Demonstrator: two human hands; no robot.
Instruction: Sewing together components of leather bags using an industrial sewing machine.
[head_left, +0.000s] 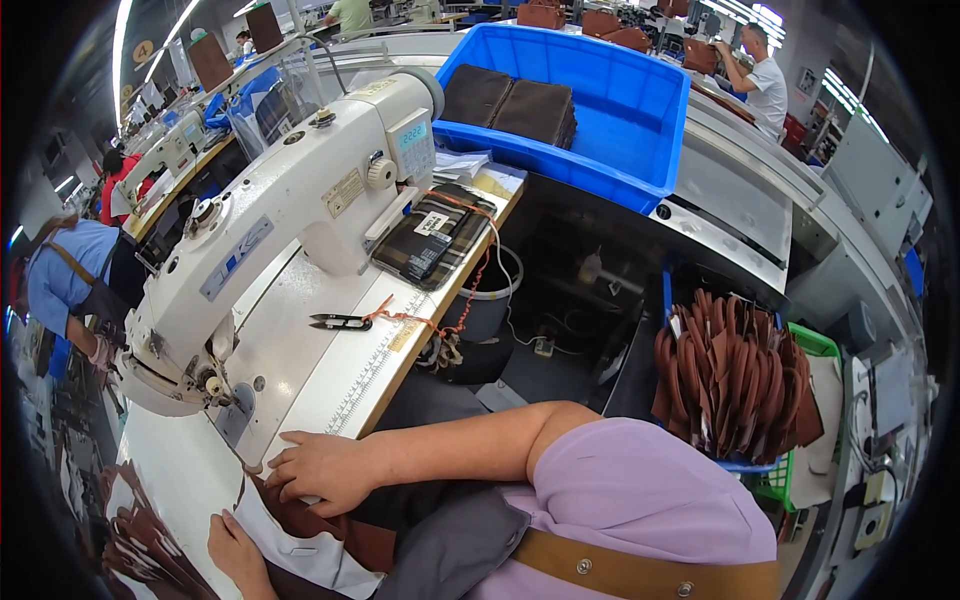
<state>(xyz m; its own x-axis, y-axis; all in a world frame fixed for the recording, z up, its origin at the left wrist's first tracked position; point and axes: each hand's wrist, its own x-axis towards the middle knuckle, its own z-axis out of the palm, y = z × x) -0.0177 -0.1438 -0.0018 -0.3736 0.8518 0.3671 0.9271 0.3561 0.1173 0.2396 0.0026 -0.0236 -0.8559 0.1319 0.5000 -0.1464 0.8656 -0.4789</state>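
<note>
A brown leather piece (371,545) with a white backing (318,552) lies at the front edge of the sewing machine (255,215), below its needle area. My left hand (238,555) grips the white-backed edge, thumb on top; its other fingers are mostly hidden. Bent over the upper part of the same piece, my right hand (325,472) presses and holds it, with one fingertip reaching onto the white machine table (312,385). Small black thread snips (341,322), tied to an orange cord (405,317), rest on the table beyond my right hand.
A checked fabric pouch (432,240) lies behind the snips. Beyond it stands a blue bin (640,130) with stacked dark pieces (508,105). Brown leather straps (735,375) fill a crate at right; more brown pieces (150,545) lie at lower left. Other people work farther off.
</note>
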